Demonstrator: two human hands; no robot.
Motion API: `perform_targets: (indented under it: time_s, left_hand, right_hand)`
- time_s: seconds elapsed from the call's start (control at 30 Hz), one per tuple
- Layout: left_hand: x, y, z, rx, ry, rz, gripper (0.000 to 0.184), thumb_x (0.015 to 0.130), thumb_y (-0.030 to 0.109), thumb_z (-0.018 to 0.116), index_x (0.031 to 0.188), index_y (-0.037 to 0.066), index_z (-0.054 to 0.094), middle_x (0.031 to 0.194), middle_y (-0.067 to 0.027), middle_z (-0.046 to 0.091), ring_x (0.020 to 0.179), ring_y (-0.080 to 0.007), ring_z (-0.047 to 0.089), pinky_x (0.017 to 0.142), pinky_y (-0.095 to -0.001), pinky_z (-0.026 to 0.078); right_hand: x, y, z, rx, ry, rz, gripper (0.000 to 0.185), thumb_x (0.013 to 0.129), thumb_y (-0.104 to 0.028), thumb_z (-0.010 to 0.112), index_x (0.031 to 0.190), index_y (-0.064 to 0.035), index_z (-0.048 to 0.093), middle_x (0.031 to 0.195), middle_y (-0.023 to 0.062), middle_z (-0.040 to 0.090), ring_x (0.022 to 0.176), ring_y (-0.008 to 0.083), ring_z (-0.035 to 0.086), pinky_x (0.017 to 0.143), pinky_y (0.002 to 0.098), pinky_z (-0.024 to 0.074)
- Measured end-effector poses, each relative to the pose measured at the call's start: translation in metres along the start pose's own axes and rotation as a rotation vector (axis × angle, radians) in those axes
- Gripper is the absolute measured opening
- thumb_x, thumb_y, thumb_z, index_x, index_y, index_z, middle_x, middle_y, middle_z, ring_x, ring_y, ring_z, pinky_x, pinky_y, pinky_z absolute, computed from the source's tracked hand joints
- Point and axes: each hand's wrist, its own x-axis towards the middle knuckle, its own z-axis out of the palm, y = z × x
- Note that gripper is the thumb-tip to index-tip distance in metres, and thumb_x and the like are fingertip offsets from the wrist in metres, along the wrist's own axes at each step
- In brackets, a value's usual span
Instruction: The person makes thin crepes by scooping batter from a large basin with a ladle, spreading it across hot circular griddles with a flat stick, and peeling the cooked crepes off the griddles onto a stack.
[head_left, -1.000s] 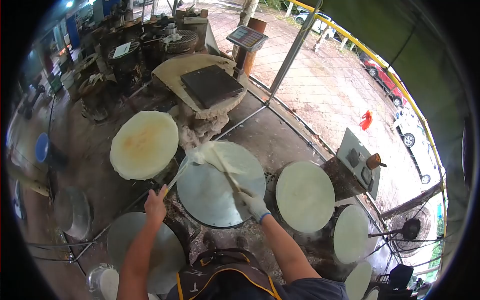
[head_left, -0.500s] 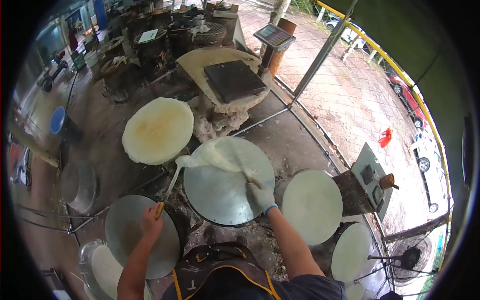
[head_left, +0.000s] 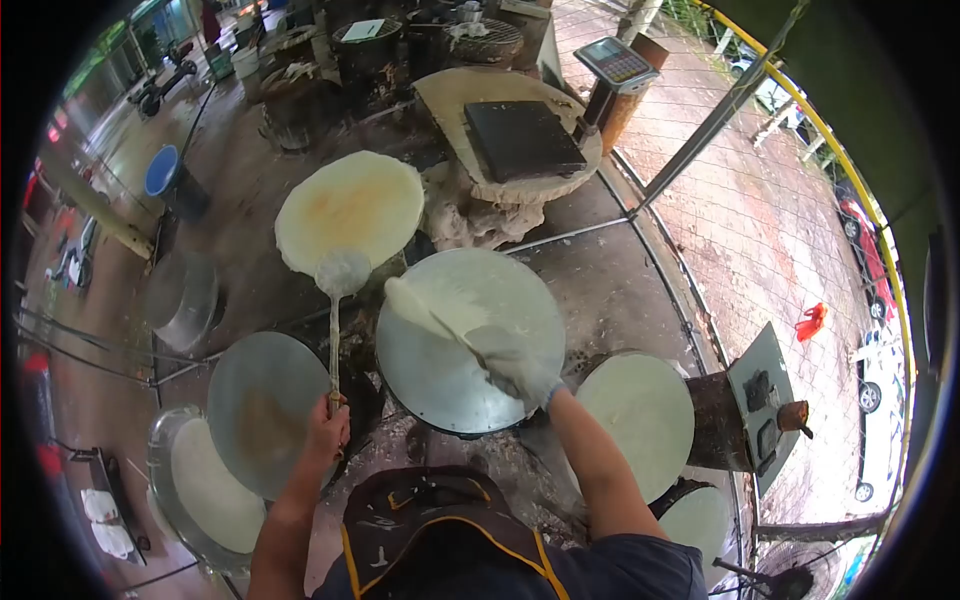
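My left hand [head_left: 326, 428] is closed around the handle of a long ladle [head_left: 343, 274]. Batter coats the ladle's bowl, which overlaps the near edge of a round flatbread [head_left: 350, 205] with a browned middle. My right hand [head_left: 520, 370] wears a pale glove and reaches over a round metal griddle [head_left: 440, 390]. Motion smears its fingers, so I cannot make out whether they hold anything. A pale streak of batter [head_left: 425, 305] runs across the griddle up to the glove.
A bare griddle [head_left: 262, 380] and a basin of batter [head_left: 160, 465] are at left. Pale rounds [head_left: 640, 420] lie on griddles at right. Ahead, a stone table [head_left: 450, 110] carries a dark slab [head_left: 522, 140] beside a digital scale [head_left: 616, 62]. A wire fence runs along the right.
The ladle has swung left from the griddle's edge to the flatbread and no longer trails batter. My right hand is still over the griddle. The whole view has shifted.
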Motion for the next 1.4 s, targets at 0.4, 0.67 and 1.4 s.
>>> perform_targets:
  time_s: [0.4,0.67,1.4]
  left_hand:
    - [0.001,-0.077,0.042,0.636,0.420,0.353,0.026,0.087,0.013,0.055,0.107,-0.003,0.049,0.072,-0.0160,0.055,0.068,-0.0343,0.056,0.065,-0.0427,0.044]
    - [-0.091,-0.090,0.051,0.926,0.154,0.062,0.033,0.085,0.014,0.055,0.114,0.001,0.046,0.094,-0.0246,0.061,0.088,-0.0453,0.058,0.071,-0.0509,0.044]
    - [-0.153,-0.122,0.061,1.041,0.161,0.338,0.030,0.083,0.010,0.053,0.113,0.003,0.051,0.098,-0.0224,0.059,0.089,-0.0420,0.058,0.072,-0.0502,0.046]
  right_hand:
    - [0.027,-0.053,-0.023,-0.368,-0.246,0.085,0.026,0.088,-0.019,0.062,0.109,-0.0046,0.065,0.075,-0.0003,0.060,0.049,0.0046,0.046,0.037,0.0202,0.0314]
    - [-0.054,-0.039,-0.103,-0.032,-0.193,-0.035,0.037,0.086,-0.017,0.064,0.120,-0.0030,0.059,0.082,-0.0019,0.059,0.061,0.0042,0.048,0.048,0.0199,0.0360]
    - [-0.075,0.033,-0.059,0.077,-0.018,-0.208,0.035,0.088,-0.020,0.060,0.119,-0.0036,0.060,0.074,0.0004,0.059,0.048,0.0059,0.046,0.040,0.0202,0.0314]
